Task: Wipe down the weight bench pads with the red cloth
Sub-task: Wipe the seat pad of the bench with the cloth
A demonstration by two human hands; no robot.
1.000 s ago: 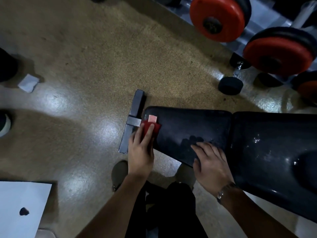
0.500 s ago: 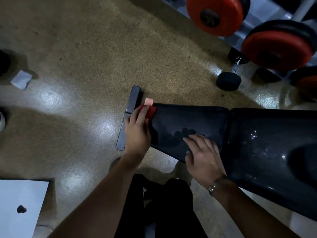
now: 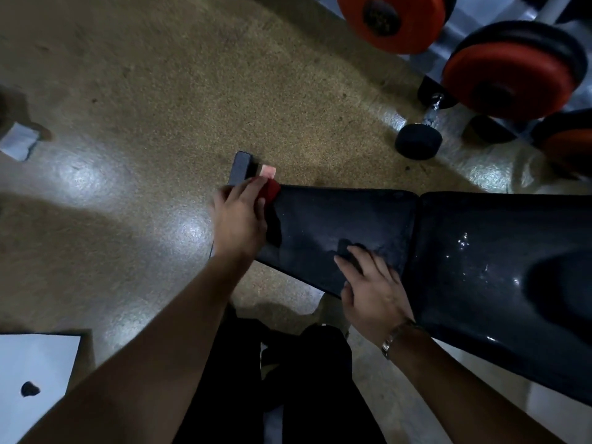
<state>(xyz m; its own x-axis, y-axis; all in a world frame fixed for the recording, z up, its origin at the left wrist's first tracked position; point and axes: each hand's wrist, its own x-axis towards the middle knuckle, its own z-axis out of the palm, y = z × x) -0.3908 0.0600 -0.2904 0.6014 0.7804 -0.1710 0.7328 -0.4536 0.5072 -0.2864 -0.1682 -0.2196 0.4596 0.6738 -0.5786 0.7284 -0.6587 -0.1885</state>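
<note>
The black weight bench runs from centre to right: a smaller seat pad [image 3: 339, 225] and a larger, shiny back pad [image 3: 499, 267]. My left hand [image 3: 238, 216] presses the red cloth [image 3: 270, 188] against the seat pad's far left corner; a pale tag [image 3: 267, 171] sticks out of the cloth. Most of the cloth is hidden under my fingers. My right hand [image 3: 371, 283] rests flat, fingers spread, on the near part of the seat pad beside the gap between the pads.
The bench's grey foot bar [image 3: 239, 168] lies on the speckled floor just left of the seat pad. A black dumbbell [image 3: 419, 139] and red weight plates [image 3: 509, 78] stand at the back right. A white sheet [image 3: 35, 379] lies lower left.
My left hand has slid the red cloth along the seat pad's left end, from its near side to its far corner. My right hand stays flat on the pad.
</note>
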